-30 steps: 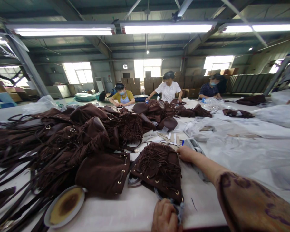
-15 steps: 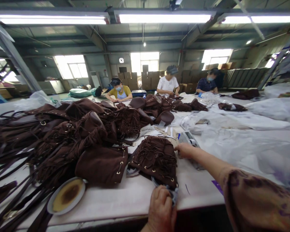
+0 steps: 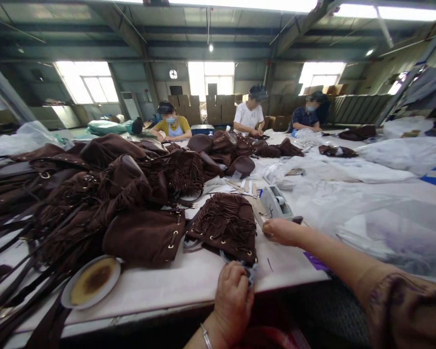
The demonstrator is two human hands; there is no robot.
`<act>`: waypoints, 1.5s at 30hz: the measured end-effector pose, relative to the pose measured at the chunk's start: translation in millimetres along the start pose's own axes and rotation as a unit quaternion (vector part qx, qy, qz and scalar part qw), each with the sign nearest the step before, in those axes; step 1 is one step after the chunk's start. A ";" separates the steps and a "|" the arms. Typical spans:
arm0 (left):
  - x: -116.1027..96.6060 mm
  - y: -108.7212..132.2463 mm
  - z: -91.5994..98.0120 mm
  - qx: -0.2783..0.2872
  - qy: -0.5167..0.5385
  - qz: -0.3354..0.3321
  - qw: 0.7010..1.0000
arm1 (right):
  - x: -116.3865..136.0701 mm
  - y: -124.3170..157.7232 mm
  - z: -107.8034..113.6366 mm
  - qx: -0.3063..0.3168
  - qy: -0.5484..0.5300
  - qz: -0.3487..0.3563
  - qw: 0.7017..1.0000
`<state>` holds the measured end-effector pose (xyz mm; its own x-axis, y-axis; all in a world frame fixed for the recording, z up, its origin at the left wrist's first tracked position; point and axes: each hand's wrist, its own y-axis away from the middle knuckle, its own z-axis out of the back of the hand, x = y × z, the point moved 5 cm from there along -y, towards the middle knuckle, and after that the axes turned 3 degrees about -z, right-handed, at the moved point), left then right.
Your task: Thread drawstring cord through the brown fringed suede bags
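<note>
A brown fringed suede bag (image 3: pixel 223 225) with metal eyelets lies on the white table (image 3: pixel 174 286) straight ahead of me. My left hand (image 3: pixel 233 298) is closed on the bag's near edge, where a bluish lining shows, at the table's front edge. My right hand (image 3: pixel 281 231) reaches out to the bag's right side and rests on the table beside a small grey box (image 3: pixel 276 202). Its fingers are curled; what they hold, if anything, I cannot make out.
A big heap of brown fringed bags and straps (image 3: pixel 94 189) fills the left of the table. A round plate with a brown stain (image 3: pixel 90 282) sits front left. Clear plastic sheeting (image 3: pixel 366 203) covers the right. Three people (image 3: pixel 249 116) work at the far end.
The view has tilted down and drawn back, showing the table's front edge. My left hand has pulled the bag's edge nearer to me; my right hand has drawn back slightly.
</note>
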<state>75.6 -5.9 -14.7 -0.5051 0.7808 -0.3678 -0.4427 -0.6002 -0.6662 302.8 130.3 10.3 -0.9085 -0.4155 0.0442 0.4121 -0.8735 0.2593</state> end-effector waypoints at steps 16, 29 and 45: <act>0.7 -0.4 -3.0 0.007 0.002 0.005 1.000 | 6.7 6.9 -11.7 -0.019 0.020 0.045 0.999; 0.5 -0.9 -1.6 0.005 0.001 0.006 1.000 | 20.7 54.4 -5.4 -0.289 0.059 -0.097 0.951; -2.5 -3.3 -5.2 0.039 0.012 0.032 0.999 | 21.4 76.2 -44.9 -0.188 -0.094 -0.299 0.931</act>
<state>82.2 -5.0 -15.0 -0.5164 0.7438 -0.4245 -0.4666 -0.6600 -0.5888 317.9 43.5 -12.3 -0.9646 0.1953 0.1772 -0.2091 -0.9759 -0.0623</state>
